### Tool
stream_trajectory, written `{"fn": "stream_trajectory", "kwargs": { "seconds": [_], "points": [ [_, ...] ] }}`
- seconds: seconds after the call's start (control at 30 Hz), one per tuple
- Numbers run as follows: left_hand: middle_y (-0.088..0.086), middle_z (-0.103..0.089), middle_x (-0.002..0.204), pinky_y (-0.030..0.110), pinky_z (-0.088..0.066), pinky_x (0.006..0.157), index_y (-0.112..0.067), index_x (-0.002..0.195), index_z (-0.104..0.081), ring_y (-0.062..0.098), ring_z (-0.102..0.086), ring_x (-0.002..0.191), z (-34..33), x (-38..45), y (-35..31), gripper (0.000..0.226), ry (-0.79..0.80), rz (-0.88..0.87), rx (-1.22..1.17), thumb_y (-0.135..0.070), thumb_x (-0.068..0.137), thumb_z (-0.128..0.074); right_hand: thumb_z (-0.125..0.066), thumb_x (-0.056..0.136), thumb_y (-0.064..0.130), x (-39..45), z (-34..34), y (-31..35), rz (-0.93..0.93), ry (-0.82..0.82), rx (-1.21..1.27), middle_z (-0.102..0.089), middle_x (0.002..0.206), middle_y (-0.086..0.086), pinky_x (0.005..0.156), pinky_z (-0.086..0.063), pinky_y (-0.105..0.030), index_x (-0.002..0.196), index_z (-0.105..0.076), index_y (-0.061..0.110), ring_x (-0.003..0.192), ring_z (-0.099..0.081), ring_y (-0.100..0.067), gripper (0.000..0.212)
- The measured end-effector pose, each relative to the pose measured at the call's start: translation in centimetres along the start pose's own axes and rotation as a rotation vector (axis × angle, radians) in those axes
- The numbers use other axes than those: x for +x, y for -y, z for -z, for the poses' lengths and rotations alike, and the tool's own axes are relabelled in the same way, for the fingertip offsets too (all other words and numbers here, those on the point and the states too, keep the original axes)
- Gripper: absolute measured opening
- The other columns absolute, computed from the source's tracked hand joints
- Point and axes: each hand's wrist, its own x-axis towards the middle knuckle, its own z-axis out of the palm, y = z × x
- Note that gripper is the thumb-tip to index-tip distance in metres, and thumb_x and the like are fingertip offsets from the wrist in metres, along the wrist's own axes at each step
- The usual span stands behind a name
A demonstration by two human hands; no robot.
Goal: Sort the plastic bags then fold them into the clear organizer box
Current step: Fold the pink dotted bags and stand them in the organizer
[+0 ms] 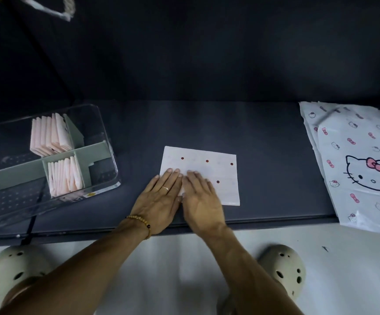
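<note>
beaded bracelet (141, 222), ring (165, 188), cream clogs (283, 268)

- A makeshift indoor recording booth: black cloth backdrop (207, 53) hangs behind a low dark grey platform (264, 178).
- The platform sits on pale flooring (355, 269); the worker's cream perforated clogs (282, 269) show at its edge.
- No furniture identifies it further.
</note>
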Motion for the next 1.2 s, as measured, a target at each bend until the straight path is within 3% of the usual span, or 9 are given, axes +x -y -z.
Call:
{"fn": "stream_trajectory", "kwargs": {
  "seconds": [0.07,0.3,0.47,0.63,0.77,0.9,1.03,1.1,1.2],
  "points": [
    [0.0,0.006,0.159,0.033,0.008,0.117,-0.015,0.15,0.003,0.016,0.009,0.146,0.2,0.0,0.1,0.062,-0.002,-0.005,-0.003,-0.04,0.094,0.002,-0.031,0.101,0.026,-0.3,-1.0,-0.2,0.003,0.019,-0.009,-0.018,0.159,-0.006,0.119,-0.001,-0.042,0.15,-0.026,0.012,0.148,-0.009,-0.022,0.052],
    [-0.002,0.008,0.158,0.031,0.009,0.117,-0.016,0.15,0.006,0.014,0.008,0.146,0.2,0.0,0.1,0.06,-0.03,-0.007,-0.021,-0.038,0.095,-0.005,-0.019,0.103,0.039,-3.7,1.8,-8.5,0.005,0.103,-0.113,-0.001,0.16,0.006,0.12,0.003,-0.037,0.153,-0.014,0.029,0.148,0.002,-0.015,0.051],
    [0.0,-0.004,0.16,0.029,0.01,0.115,-0.021,0.151,-0.015,0.016,0.002,0.147,0.5,0.2,0.0,0.053,-0.027,-0.02,-0.054,-0.034,0.101,-0.024,-0.048,0.096,0.025,-4.9,3.7,-8.9,0.004,-0.074,-0.2,-0.056,0.132,-0.011,0.105,-0.039,-0.045,0.126,-0.057,0.011,0.127,-0.049,-0.031,0.034],
    [0.002,-0.004,0.16,0.028,0.008,0.116,-0.025,0.151,-0.017,0.017,0.003,0.147,0.8,0.3,0.0,0.054,0.0,-0.028,-0.042,-0.04,0.099,-0.025,-0.071,0.081,0.015,-4.7,2.9,-6.7,0.118,-0.135,-0.131,-0.068,0.112,-0.009,0.086,-0.056,-0.039,0.1,-0.069,0.009,0.107,-0.064,-0.026,0.02],
    [0.001,-0.002,0.16,0.032,-0.002,0.118,-0.029,0.15,-0.017,0.017,0.003,0.147,1.4,0.4,0.1,0.066,0.069,-0.023,-0.054,-0.058,0.093,-0.03,-0.078,0.068,0.002,-3.7,3.1,-6.2,0.061,-0.137,-0.168,-0.069,0.09,-0.009,0.066,-0.057,-0.034,0.089,-0.067,0.008,0.079,-0.067,-0.027,0.025],
    [0.0,-0.027,0.155,0.033,-0.018,0.113,-0.029,0.139,-0.041,0.017,-0.018,0.144,2.6,1.1,0.2,0.04,-0.028,-0.031,-0.044,-0.035,0.1,-0.032,-0.061,0.085,0.018,-2.9,3.9,-6.0,-0.011,-0.199,-0.071,-0.066,0.082,-0.004,0.066,-0.045,-0.034,0.088,-0.06,0.013,0.073,-0.061,-0.026,0.007],
    [0.001,-0.057,0.129,0.033,-0.032,0.098,-0.022,0.116,-0.054,0.02,-0.045,0.126,4.4,1.6,0.9,0.03,0.003,-0.062,-0.075,-0.03,0.102,-0.029,-0.066,0.084,0.024,-2.8,4.8,-6.7,-0.085,-0.082,0.034,-0.07,0.097,-0.003,0.076,-0.046,-0.035,0.105,-0.065,0.016,0.09,-0.063,-0.027,0.022],
    [0.003,-0.064,0.103,0.033,-0.039,0.086,-0.02,0.101,-0.052,0.024,-0.056,0.1,5.4,1.1,1.4,0.027,0.056,-0.045,-0.094,-0.032,0.101,-0.028,-0.061,0.088,0.018,-2.5,5.5,-7.0,-0.201,-0.058,0.183,-0.068,0.078,-0.001,0.063,-0.043,-0.026,0.092,-0.068,0.02,0.074,-0.063,-0.027,0.008],
    [0.009,-0.065,0.093,0.034,-0.044,0.072,-0.02,0.095,-0.055,0.03,-0.058,0.085,5.9,0.0,2.2,0.028,0.073,0.098,-0.257,-0.035,0.101,-0.033,-0.065,0.086,0.027,-2.1,6.2,-7.6,-0.37,0.001,0.371,-0.056,0.062,0.013,0.052,-0.035,-0.015,0.071,-0.054,0.03,0.061,-0.054,-0.01,0.019]
  ]
}}
